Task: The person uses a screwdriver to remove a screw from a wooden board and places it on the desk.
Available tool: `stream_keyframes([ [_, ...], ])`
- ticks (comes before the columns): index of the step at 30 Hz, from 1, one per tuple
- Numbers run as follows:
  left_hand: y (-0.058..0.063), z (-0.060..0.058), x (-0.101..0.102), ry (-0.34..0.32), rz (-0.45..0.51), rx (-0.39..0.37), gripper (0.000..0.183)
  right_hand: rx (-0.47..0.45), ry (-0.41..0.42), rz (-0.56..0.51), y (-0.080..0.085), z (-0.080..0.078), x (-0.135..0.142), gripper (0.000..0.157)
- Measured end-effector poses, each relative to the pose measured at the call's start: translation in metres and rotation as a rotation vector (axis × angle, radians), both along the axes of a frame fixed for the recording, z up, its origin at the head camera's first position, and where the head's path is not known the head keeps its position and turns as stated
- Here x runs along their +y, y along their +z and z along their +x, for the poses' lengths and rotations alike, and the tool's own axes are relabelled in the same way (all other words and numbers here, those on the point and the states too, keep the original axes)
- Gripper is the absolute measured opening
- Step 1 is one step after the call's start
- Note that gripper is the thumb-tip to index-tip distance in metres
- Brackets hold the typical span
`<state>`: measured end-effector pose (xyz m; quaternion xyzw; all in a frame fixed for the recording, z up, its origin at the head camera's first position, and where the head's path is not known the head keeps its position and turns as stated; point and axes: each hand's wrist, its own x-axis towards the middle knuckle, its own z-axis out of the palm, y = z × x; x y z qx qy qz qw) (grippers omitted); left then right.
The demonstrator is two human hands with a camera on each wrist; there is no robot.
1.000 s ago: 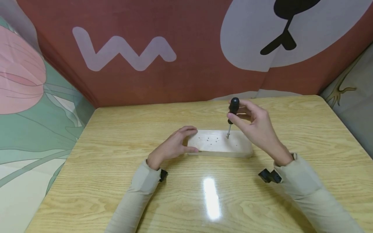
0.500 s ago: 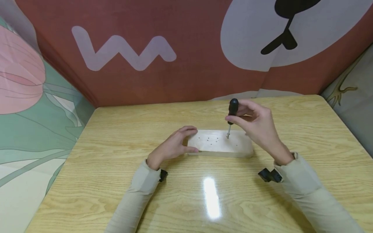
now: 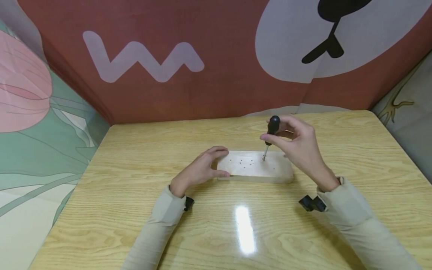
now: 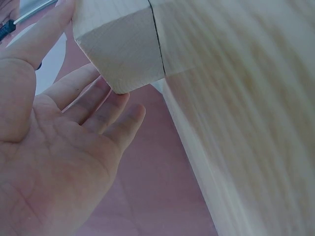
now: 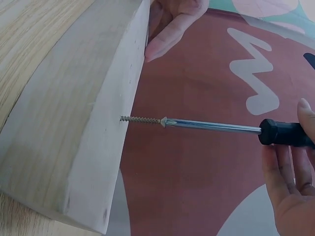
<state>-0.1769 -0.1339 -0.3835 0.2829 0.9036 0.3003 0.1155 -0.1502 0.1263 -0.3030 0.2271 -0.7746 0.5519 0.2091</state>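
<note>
A pale wooden block (image 3: 236, 168) with several small holes in its top lies flat on the table. My left hand (image 3: 202, 167) holds its left end, thumb along the near side and fingers at the far side. My right hand (image 3: 300, 144) pinches the black handle of a screwdriver (image 3: 273, 125) between thumb and fingers. The screwdriver leans slightly, tip down. In the right wrist view its tip meets the head of a screw (image 5: 142, 120), whose point stands in the block's top with most of the thread showing. The left wrist view shows the left fingers (image 4: 113, 110) against the block's end.
The wood-grain table (image 3: 152, 150) extends around the block, with a glare patch near the front. Behind it hangs a red-brown printed cloth (image 3: 219, 101). Black wrist cameras (image 3: 312, 203) sit at both cuffs.
The screwdriver's handle has tipped slightly to the right, and my right fingers and thumb have shifted around it. The left hand and the block stay in place.
</note>
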Motion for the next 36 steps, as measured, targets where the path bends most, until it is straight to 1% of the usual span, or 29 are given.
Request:
stream_keyframes([
  [4, -0.001, -0.001, 0.000, -0.003, -0.005, 0.011, 0.073, -0.011, 0.011, -0.030, -0.001, -0.001, 0.000, 0.033],
  [8, 0.000, -0.001, 0.000, -0.004, -0.008, 0.012, 0.073, -0.037, 0.068, -0.043, -0.001, -0.002, 0.001, 0.033],
  [11, 0.000, -0.001, 0.000, -0.003, -0.010, 0.007, 0.073, -0.048, 0.090, -0.011, -0.009, -0.007, 0.004, 0.035],
  [13, -0.001, -0.001, 0.000, -0.002, -0.010, 0.006, 0.073, -0.058, 0.088, 0.009, -0.015, -0.010, 0.007, 0.036],
  [15, -0.001, -0.001, 0.000, -0.003, -0.012, 0.008, 0.073, -0.067, 0.095, 0.002, -0.020, -0.013, 0.009, 0.036],
  [18, -0.001, -0.001, 0.000, -0.005, -0.015, 0.010, 0.073, -0.089, 0.109, -0.041, -0.018, -0.013, 0.008, 0.033],
  [21, 0.000, -0.002, 0.000, -0.006, -0.013, 0.009, 0.073, -0.089, 0.100, -0.071, -0.012, -0.009, 0.006, 0.030],
  [24, 0.000, -0.002, 0.000, -0.007, -0.010, 0.008, 0.073, -0.058, 0.062, -0.054, -0.005, -0.005, 0.003, 0.029],
  [26, 0.000, -0.001, 0.000, -0.007, -0.008, 0.007, 0.074, -0.050, 0.052, -0.048, -0.003, -0.003, 0.003, 0.030],
  [29, 0.000, -0.001, -0.001, -0.004, -0.009, 0.007, 0.074, -0.052, 0.064, -0.049, -0.002, -0.003, 0.002, 0.031],
  [32, 0.000, -0.001, -0.001, -0.001, -0.005, 0.000, 0.074, -0.065, 0.080, -0.046, -0.002, -0.003, 0.002, 0.029],
  [36, 0.000, 0.000, -0.001, 0.002, -0.007, -0.004, 0.074, -0.071, 0.080, -0.030, -0.003, -0.003, 0.002, 0.027],
])
